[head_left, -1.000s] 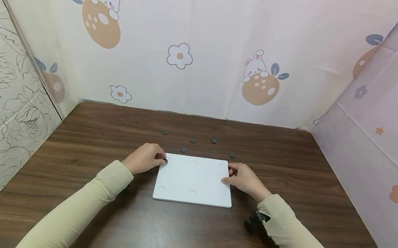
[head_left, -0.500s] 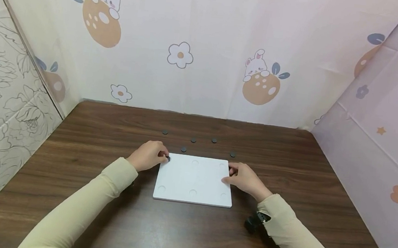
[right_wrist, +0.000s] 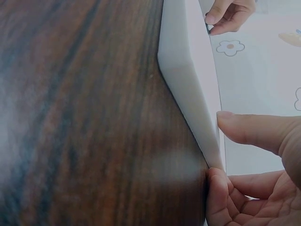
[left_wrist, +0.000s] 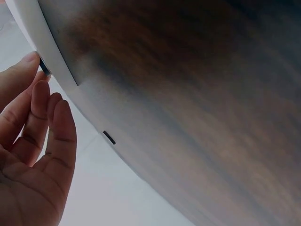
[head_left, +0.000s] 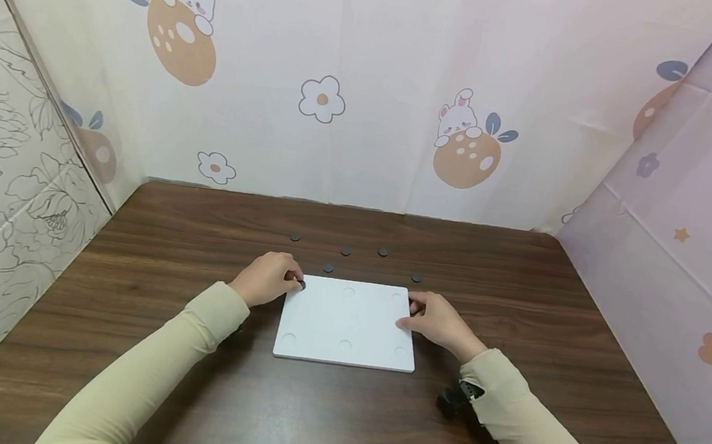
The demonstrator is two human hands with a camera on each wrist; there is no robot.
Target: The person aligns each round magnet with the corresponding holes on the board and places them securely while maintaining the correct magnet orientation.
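White board (head_left: 345,320) lies flat on the wooden bench (head_left: 334,417), its right edge gripped by the right hand (head_left: 439,324), probably for steadiness; at its far-left corner, the left hand (head_left: 265,278) pinches a dark disc (head_left: 303,285), likely for fine control. Five loose discs (head_left: 345,251) lie beyond the board.

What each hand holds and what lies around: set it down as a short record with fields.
Surface: dark brown wood-grain table
Centre: white rectangular board with shallow round recesses
Left hand: pinches a small black round disc at the board's far left corner; seating unclear
Right hand: grips the board's right edge, thumb on top
Beyond board: five loose black round discs
Backdrop: pale cloth printed with rabbits and flowers
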